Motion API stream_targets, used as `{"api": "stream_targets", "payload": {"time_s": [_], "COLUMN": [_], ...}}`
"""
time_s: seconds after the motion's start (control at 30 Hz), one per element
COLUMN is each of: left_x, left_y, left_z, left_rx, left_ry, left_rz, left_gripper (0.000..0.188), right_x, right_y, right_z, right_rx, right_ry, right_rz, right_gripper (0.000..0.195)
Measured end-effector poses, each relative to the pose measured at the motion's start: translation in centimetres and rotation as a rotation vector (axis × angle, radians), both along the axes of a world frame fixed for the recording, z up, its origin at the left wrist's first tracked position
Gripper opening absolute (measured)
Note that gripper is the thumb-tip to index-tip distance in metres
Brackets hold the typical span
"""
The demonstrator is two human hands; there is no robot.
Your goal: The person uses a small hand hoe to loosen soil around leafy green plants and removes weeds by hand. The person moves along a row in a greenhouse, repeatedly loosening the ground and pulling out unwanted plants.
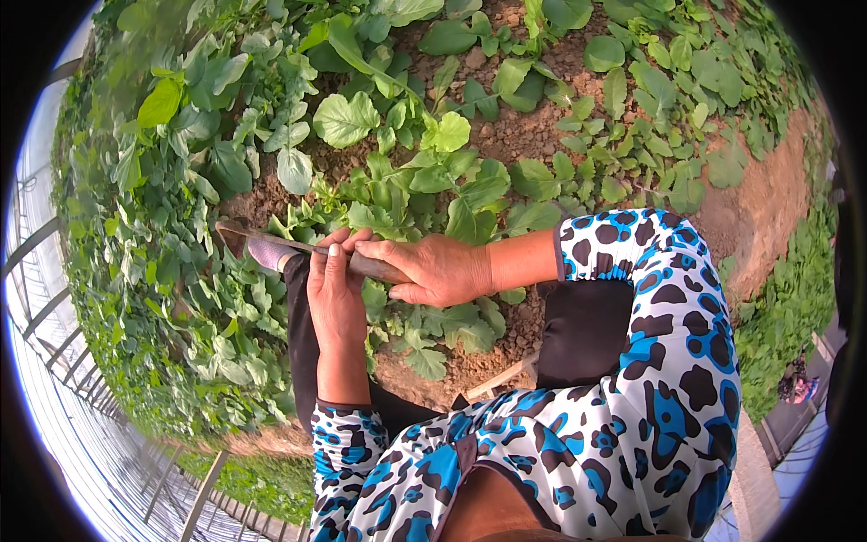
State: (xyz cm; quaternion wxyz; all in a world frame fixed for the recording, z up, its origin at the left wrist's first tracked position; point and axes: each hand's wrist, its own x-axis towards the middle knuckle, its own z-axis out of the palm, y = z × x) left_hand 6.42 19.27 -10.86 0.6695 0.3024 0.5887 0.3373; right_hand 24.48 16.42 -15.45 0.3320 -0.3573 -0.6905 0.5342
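A hand hoe lies across the front of my body, its worn blade (pixel 232 236) to the left among the leaves. My right hand (pixel 440 269) grips the short wooden handle (pixel 381 269), with the index finger laid along it. Farther along, my left hand (pixel 339 288) pinches the thin metal shank (pixel 288 242) between thumb and fingers. Beneath and beyond both hands grow lobed leafy green plants (pixel 399 179). Part of the handle is hidden inside my right palm.
Brown crumbly soil (pixel 521 135) shows between the plants. My left foot, in a pinkish covering (pixel 267 253), is just beside the blade. Greenhouse frame ribs (pixel 34 247) curve along the left edge. A bare dirt strip (pixel 758 210) runs at right, and another person (pixel 798 387) is far off there.
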Motion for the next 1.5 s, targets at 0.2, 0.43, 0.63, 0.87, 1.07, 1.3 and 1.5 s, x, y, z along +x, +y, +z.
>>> {"api": "stream_targets", "payload": {"time_s": [0.2,0.43,0.63,0.87,1.07,1.3,1.5], "left_x": [-0.3,-0.2,0.0,0.3,0.4,0.4,0.5], "left_y": [0.4,0.5,0.4,-0.1,-0.4,-0.1,-0.1], "left_z": [0.6,0.6,1.0,1.2,1.5,1.8,2.0], "left_rx": [0.01,-0.013,-0.071,-0.087,-0.084,-0.091,-0.096], "left_ry": [0.006,0.029,0.038,0.034,0.04,0.004,0.009], "left_rz": [0.064,-0.022,-0.049,-0.096,-0.107,-0.112,-0.111], "left_gripper": [0.029,0.028,0.028,0.029,0.029,0.027,0.028], "right_x": [6.4,14.8,14.6,16.1,14.0,12.5,11.1], "right_y": [8.1,15.2,15.1,16.0,15.8,17.0,18.1], "right_z": [-3.8,-15.6,-19.4,-19.4,-18.1,-21.6,-22.2], "right_rx": [0.188,0.014,-0.013,-0.119,0.033,0.029,-0.062], "right_ry": [-0.17,-1.142,-1.176,-1.204,-1.074,-1.101,-1.208], "right_rz": [-0.445,-0.319,-0.159,-0.206,-0.342,-0.063,0.1], "right_gripper": [0.022,0.02,0.021,0.019,0.032,0.033,0.029]}}
